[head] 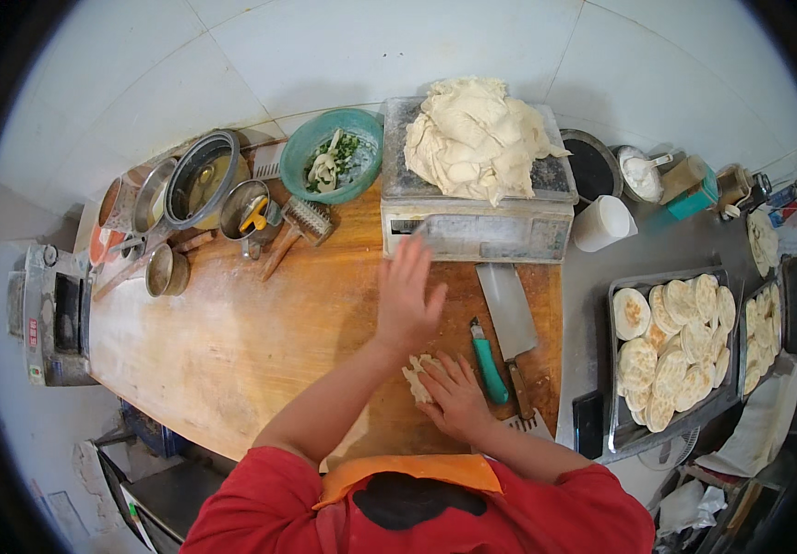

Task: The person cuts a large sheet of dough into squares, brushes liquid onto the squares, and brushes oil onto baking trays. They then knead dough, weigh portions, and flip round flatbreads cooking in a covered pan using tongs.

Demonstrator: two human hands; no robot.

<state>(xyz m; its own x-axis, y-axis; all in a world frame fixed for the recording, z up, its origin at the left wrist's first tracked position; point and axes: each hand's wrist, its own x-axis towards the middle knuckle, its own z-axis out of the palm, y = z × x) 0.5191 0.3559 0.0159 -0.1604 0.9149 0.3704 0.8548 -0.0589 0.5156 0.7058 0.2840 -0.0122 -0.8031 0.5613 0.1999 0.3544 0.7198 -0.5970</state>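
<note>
My left hand (408, 298) is raised over the wooden board (267, 332), its fingertips in front of the display side of a weighing scale (478, 232). The thumb stands away from the fingers, and I see nothing held in it. A large mound of pale dough (478, 142) covers much of the scale's platform. Close to my body, my right hand (459, 403) lies over a small dough piece (417, 379), which shows beyond its fingers. Beside that hand lie a green-handled cutter (488, 363) and a cleaver (509, 311), its blade towards the scale.
A green bowl (332, 156) with chopped greens stands left of the scale. Further left are metal pots (246, 211) and a spiked dough docker (308, 221). At right, a tray (613, 443) of flatbreads (675, 346) rests near a phone (588, 424) and a white cup (602, 225).
</note>
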